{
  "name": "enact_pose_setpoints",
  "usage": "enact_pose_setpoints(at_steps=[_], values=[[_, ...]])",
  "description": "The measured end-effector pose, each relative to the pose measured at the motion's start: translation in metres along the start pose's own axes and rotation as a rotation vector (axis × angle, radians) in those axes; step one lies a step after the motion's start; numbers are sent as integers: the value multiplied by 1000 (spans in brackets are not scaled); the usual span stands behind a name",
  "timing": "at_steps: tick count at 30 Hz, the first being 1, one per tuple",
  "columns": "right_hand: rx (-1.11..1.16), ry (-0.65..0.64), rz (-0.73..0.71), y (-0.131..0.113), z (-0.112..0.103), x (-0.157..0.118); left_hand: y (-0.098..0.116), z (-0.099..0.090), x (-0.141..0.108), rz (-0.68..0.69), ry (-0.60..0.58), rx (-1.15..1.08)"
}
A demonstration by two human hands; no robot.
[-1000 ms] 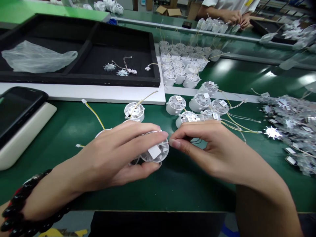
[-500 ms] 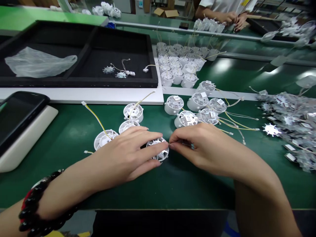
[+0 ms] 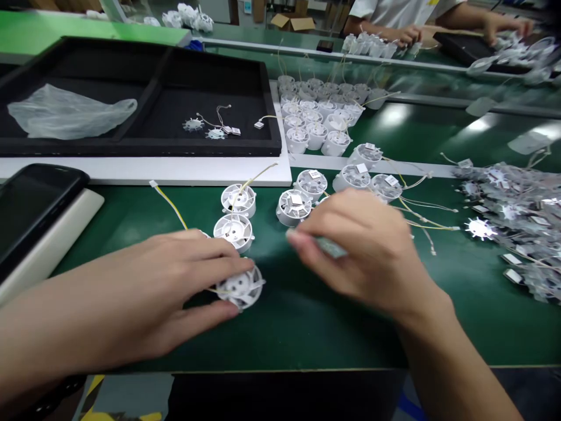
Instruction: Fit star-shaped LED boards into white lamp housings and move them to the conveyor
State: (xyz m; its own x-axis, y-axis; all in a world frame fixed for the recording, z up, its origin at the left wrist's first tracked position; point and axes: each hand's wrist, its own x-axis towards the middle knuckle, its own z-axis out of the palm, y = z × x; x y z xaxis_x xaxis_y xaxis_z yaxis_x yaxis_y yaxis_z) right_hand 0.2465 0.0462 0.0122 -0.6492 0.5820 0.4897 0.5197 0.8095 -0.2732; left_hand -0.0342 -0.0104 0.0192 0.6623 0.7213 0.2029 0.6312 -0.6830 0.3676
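Observation:
My left hand (image 3: 193, 280) has its fingers and thumb around a small white round fan housing (image 3: 241, 285) low on the green table. My right hand (image 3: 363, 251) hovers to the right of it, thumb and forefinger pinched together. Something pale and blurred (image 3: 331, 247) shows under its curled fingers; its kind is unclear. Just beyond those fingertips stands a housing with a spiky metal plate and white square connector (image 3: 294, 207) on top. Two housings without plates (image 3: 234, 231) stand beyond my left hand, and a yellow-and-white wire (image 3: 170, 204) rises beside them.
Several plate-topped housings (image 3: 366, 155) trail wires behind my right hand. A heap of spiky metal plates (image 3: 521, 216) lies right. A black tray (image 3: 219, 146) holds a plastic bag (image 3: 65, 111). More housings stand at the back. A phone (image 3: 39, 199) lies left. Another person's hand (image 3: 504, 26) reaches across the far bench.
My left hand has moved left and down onto another housing. A plate-topped housing now stands with the group behind my right hand. The other person's hand has moved right.

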Motion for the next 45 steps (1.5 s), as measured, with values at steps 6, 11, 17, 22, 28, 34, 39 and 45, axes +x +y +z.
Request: enact_pose_setpoints(at_steps=[6, 11, 17, 22, 28, 34, 39, 45], values=[[274, -525, 13, -13, 2, 1, 17, 8, 2, 54, -87, -142], [359, -562, 35, -12, -6, -5, 7, 5, 14, -24, 111, -141], [438, -609, 73, -5, -8, -4, 2, 11, 20, 135, 12, 7], [519, -531, 136, 0, -18, -10, 4, 20, 18, 249, -56, 27], [537, -377, 565, -39, -22, -52, 5, 36, 22, 325, -18, 89], [272, -289, 536, -67, -6, -85, 11, 43, 24, 326, 2, 105], [12, -145, 459, -66, -4, -90, 12, 48, 30, 366, 9, 76], [-155, -168, 291, -61, 0, -99, 1, 74, 20, 316, 163, 68]])
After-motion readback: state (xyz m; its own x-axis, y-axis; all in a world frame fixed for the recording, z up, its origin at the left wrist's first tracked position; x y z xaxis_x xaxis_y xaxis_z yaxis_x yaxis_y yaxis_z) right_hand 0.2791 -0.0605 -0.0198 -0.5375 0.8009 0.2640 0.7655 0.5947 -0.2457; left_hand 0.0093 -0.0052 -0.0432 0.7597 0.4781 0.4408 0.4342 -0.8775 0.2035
